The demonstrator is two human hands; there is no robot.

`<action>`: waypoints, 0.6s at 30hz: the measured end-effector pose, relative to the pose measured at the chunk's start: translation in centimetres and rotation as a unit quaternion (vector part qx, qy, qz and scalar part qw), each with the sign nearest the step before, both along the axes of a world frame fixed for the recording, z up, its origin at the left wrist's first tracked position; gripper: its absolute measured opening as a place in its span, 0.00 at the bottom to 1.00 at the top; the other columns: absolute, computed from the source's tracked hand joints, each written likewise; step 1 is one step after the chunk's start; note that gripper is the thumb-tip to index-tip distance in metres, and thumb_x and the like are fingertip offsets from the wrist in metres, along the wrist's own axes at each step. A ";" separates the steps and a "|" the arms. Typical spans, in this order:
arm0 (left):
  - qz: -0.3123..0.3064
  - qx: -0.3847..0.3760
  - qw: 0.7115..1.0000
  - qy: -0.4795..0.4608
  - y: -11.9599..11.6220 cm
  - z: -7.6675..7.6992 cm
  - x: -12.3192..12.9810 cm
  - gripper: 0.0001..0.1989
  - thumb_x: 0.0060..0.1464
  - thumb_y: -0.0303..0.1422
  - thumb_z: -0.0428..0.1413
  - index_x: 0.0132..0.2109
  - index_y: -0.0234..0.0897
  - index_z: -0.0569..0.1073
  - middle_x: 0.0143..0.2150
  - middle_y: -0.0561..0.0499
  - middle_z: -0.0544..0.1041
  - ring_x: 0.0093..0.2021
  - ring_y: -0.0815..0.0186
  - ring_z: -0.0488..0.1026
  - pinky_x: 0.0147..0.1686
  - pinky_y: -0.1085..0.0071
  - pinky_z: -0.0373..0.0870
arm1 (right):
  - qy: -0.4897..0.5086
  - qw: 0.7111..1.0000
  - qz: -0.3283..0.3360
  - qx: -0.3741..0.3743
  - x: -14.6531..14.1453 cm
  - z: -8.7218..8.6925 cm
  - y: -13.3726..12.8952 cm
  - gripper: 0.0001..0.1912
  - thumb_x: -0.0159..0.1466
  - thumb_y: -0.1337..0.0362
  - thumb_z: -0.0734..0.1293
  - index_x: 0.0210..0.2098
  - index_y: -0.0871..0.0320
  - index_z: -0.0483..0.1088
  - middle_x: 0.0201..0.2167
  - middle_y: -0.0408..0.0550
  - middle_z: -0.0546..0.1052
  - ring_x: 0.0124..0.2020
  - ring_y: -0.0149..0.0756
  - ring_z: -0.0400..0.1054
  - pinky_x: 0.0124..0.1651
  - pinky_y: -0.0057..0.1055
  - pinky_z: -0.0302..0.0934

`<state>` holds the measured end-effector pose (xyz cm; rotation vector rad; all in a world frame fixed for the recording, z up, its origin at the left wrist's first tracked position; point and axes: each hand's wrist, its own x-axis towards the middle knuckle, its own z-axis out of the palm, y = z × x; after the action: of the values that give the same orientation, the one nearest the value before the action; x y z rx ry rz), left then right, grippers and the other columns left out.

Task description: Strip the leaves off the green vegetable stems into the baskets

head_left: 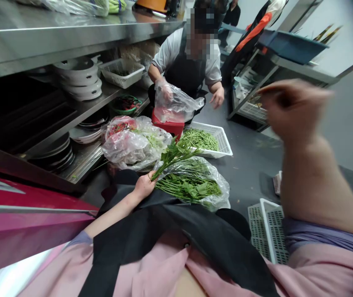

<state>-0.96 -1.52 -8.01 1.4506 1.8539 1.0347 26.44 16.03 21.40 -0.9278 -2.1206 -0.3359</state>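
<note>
The left hand (144, 185) has its fingers wrapped firmly around a bunch of leafy stalks (171, 157), which is above the left part of a clear plastic bag (224, 193) with more greens (191, 187). The right hand (297, 107) is raised at the right, well apart from the bag; its fingers seem curled (blur is strong, so I cannot tell their opening or hold). Farther stands a white basket (218, 154) of green beans (202, 139).
</note>
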 end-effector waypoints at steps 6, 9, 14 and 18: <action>-0.017 -0.006 0.997 0.075 0.0 -0.7 -0.1 0.15 0.55 0.29 0.55 0.50 0.41 0.75 0.42 0.46 0.81 0.44 0.59 0.78 0.44 0.71 0.70 | -0.236 0.955 0.120 -0.134 -6.9 -6.7 -1.6 0.11 0.62 0.61 0.65 0.38 0.53 0.79 0.40 0.47 0.79 0.38 0.36 0.73 0.37 0.31 0.62; -0.029 -0.009 0.995 0.095 -0.1 -0.7 -0.1 0.17 0.55 0.29 0.54 0.52 0.39 0.74 0.45 0.45 0.81 0.47 0.58 0.77 0.46 0.69 0.70 | -0.311 0.916 0.131 -0.217 -8.1 -8.1 -0.4 0.08 0.59 0.63 0.67 0.35 0.51 0.79 0.37 0.43 0.80 0.36 0.35 0.73 0.38 0.29 0.62; -0.044 -0.007 0.994 0.098 -0.1 -0.7 0.0 0.19 0.52 0.26 0.56 0.52 0.38 0.74 0.47 0.44 0.80 0.47 0.57 0.77 0.47 0.69 0.70 | -0.367 0.875 0.135 -0.284 -8.2 -8.7 0.2 0.11 0.57 0.64 0.67 0.38 0.47 0.79 0.33 0.38 0.80 0.31 0.32 0.71 0.36 0.27 0.61; -0.052 -0.016 0.994 0.096 0.1 -0.8 0.0 0.19 0.52 0.28 0.56 0.52 0.38 0.74 0.46 0.43 0.80 0.46 0.57 0.78 0.47 0.68 0.71 | -0.344 0.895 0.142 -0.246 -7.6 -8.3 -0.4 0.18 0.57 0.66 0.66 0.46 0.47 0.77 0.39 0.40 0.80 0.35 0.33 0.72 0.37 0.28 0.62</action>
<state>-0.92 -1.43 -8.82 1.6598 1.8933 0.8373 18.85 15.59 13.05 -0.8190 -3.0511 0.0526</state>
